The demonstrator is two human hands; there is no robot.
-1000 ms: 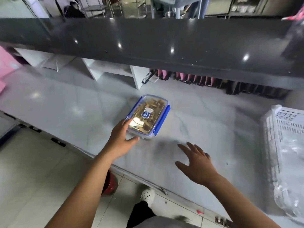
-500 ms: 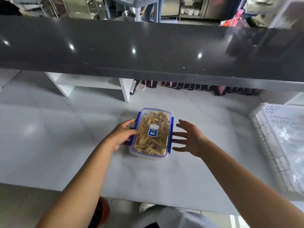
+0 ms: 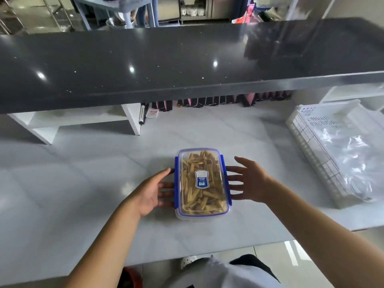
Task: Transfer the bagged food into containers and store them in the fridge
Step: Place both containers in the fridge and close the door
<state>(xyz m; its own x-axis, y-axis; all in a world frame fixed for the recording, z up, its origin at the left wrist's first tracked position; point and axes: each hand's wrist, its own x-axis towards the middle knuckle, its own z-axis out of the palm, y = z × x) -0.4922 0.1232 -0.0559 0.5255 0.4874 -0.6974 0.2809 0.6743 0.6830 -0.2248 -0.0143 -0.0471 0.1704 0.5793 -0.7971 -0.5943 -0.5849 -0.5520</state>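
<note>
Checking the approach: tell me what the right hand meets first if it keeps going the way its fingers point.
The right hand points left, toward the lidded container. It would likely meet the blue clip on that side first; contact is unclear already.

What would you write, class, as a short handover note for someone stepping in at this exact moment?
Left hand: open, fingers at the container's left clip.
Right hand: open, fingers at its right clip.
Container: on the white counter, lid on, full of pale food strips.
White basket at right holds clear plastic bags.
Done: food is in the container.
Left: check the clips, lift it, carry it to the fridge, which is not in view.
</note>
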